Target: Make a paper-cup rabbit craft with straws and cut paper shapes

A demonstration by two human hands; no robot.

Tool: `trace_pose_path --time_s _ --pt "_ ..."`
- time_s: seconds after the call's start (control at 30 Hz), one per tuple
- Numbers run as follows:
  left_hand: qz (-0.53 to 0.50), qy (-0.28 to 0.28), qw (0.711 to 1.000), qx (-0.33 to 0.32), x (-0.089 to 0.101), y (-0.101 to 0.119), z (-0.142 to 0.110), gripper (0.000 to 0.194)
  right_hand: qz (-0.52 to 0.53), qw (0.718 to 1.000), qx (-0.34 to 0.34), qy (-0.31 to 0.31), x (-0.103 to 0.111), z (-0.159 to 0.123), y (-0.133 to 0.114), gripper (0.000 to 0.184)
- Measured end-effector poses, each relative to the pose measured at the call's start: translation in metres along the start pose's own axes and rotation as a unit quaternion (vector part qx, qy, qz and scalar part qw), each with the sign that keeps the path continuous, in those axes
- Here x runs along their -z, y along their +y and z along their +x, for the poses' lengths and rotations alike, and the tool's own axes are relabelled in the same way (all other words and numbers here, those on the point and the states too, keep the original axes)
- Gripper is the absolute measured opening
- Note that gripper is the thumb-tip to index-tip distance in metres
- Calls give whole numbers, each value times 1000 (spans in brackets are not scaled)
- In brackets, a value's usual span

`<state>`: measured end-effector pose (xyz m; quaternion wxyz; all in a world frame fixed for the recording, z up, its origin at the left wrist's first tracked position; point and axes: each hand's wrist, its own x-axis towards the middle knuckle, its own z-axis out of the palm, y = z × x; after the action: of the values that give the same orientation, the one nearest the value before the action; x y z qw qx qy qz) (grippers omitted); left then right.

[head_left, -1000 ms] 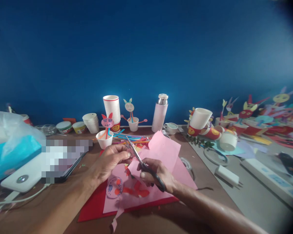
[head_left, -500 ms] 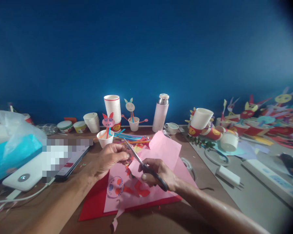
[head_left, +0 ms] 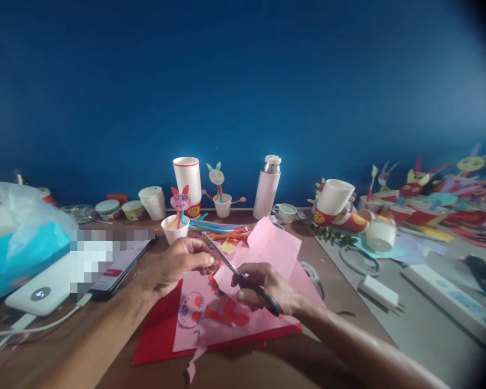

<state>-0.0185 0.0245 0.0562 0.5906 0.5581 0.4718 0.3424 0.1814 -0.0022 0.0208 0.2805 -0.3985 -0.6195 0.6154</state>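
My right hand is closed around the black handles of a pair of scissors, whose blades point up and to the left. Beside the blades, the fingers of my left hand are pinched together. What they hold is too small and too hidden to make out. Beneath both hands lie pink paper sheets on top of a red sheet. A round pink cut-out face with drawn eyes and lashes rests there, next to orange-red cut pieces.
Behind my hands stand a paper-cup figure, stacked cups, another cup figure and a pink flask. At left are a power bank and a phone; at right, a power strip and several cup figures.
The scissors have swung slightly, their tip shifting a little to the left near my left fingers. Both hands stay in nearly the same place, and the papers lie as before.
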Motion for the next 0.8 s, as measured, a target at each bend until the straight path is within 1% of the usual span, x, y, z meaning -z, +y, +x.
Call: trace_pose_path --time_s 0.13,0.3,0.37,0.5,0.6,0.73,0.8 --pt "5 -5 1000 5 1 0 0 8 -21 1000 5 -8 2 -1 -1 25" --pt "3 -19 1000 13 1 1 0 10 -34 999 8 -9 4 -2 -3 21" --pt "-6 -25 999 19 1 2 0 11 -34 999 13 -21 6 -2 0 21" --pt "-9 -29 999 30 2 3 -2 10 -39 997 37 -53 14 -1 6 28" --pt "2 -50 998 30 1 5 -5 3 -23 997 64 -36 19 1 8 30" --pt "17 -90 995 35 -6 6 -7 6 30 991 131 0 19 2 4 28" --pt "26 -105 993 40 -12 4 -7 5 46 991 123 17 15 2 3 24"
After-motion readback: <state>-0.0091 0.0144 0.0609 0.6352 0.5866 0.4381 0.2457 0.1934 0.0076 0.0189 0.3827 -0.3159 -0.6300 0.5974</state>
